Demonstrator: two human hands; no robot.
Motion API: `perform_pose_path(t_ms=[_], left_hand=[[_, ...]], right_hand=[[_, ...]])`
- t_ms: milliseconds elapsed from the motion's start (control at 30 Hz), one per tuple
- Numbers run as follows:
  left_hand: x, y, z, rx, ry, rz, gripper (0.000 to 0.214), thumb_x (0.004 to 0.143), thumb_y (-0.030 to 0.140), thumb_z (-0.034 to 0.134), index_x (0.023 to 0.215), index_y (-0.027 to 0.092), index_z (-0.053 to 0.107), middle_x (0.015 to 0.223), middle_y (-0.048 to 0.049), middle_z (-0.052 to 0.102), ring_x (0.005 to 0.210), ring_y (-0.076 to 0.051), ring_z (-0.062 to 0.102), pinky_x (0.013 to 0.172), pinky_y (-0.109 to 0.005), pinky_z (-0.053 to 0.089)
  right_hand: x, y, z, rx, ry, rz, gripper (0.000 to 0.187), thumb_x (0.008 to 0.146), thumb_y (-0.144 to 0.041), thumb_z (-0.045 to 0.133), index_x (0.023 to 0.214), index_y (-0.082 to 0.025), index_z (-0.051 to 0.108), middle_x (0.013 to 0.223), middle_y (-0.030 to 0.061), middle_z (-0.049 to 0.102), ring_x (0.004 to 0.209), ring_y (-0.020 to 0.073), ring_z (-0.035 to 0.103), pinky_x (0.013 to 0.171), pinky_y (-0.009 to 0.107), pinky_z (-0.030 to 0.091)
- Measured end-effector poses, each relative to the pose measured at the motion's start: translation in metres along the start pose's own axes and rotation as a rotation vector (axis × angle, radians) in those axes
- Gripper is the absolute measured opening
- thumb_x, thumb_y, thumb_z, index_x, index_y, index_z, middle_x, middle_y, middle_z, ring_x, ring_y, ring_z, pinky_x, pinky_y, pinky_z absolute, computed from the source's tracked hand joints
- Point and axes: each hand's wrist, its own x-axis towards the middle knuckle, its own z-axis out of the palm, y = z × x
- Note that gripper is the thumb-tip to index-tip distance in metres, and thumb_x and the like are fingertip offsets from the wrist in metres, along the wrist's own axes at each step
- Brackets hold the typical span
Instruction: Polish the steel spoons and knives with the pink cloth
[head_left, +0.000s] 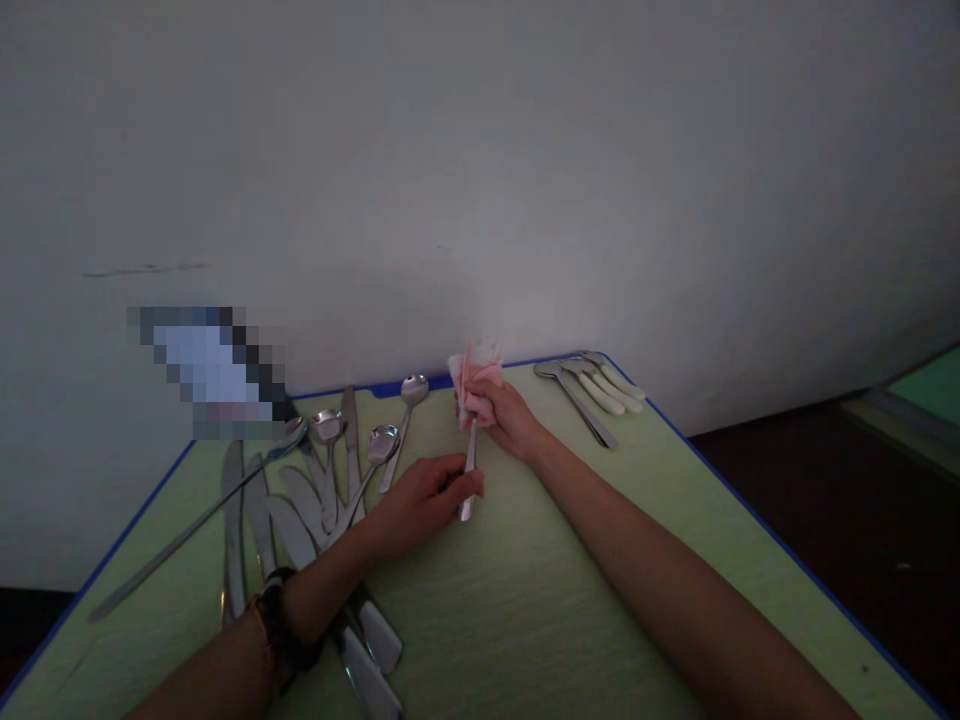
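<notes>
My one camera rides on my head, close above the near edge of the tabletop [525, 620], facing forward and down across it to the far edge, where the white wall [480, 150] fills the upper half.

The table [525, 620] lies bare at its near middle and right side, open for passage, while knives [259, 520] and spoons [382, 440] crowd the left half, more cutlery [592, 385] fills the far right corner, the left hand [427, 500] and right hand [506, 420] bar the centre, and the wall [525, 200] closes the far edge.
</notes>
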Motion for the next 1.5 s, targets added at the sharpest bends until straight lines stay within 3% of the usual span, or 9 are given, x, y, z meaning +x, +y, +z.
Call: perform_pose_path(t_ms=[567, 833, 1500], left_hand=[[-0.0001, -0.0006, 0.0001, -0.015, -0.007, -0.013, 0.033, 0.085, 0.045, 0.042, 0.074, 0.016, 0.055, 0.053, 0.0069, 0.041, 0.048, -0.008, 0.037, 0.045, -0.020, 0.026], [-0.0003, 0.0006, 0.0002, -0.009, 0.016, -0.003, 0.044, 0.089, 0.048, 0.033, 0.069, 0.016, 0.054, 0.051, 0.0060, 0.042, 0.047, -0.009, 0.038, 0.047, -0.021, 0.029], [0.0002, 0.0004, 0.0002, 0.068, 0.003, 0.028, 0.037, 0.088, 0.045, 0.038, 0.065, 0.017, 0.048, 0.051, 0.0071, 0.038, 0.048, -0.008, 0.034, 0.046, -0.020, 0.027]], right_hand=[[-0.0010, -0.0004, 0.0010, 0.011, 0.008, 0.004, 0.015, 0.060, -0.025, 0.062, 0.071, -0.014, 0.061, 0.060, -0.0022, 0.059, 0.052, 0.0092, 0.052, 0.043, 0.020, 0.044], [-0.0006, 0.0001, 0.0011, -0.017, 0.016, 0.012, 0.016, 0.060, -0.026, 0.061, 0.072, -0.014, 0.061, 0.062, -0.0015, 0.059, 0.052, 0.0097, 0.051, 0.043, 0.021, 0.046], [0.0006, 0.0017, -0.0008, -0.047, 0.002, 0.010, 0.013, 0.064, -0.025, 0.060, 0.071, -0.014, 0.061, 0.061, -0.0008, 0.059, 0.053, 0.0105, 0.051, 0.044, 0.023, 0.047]])
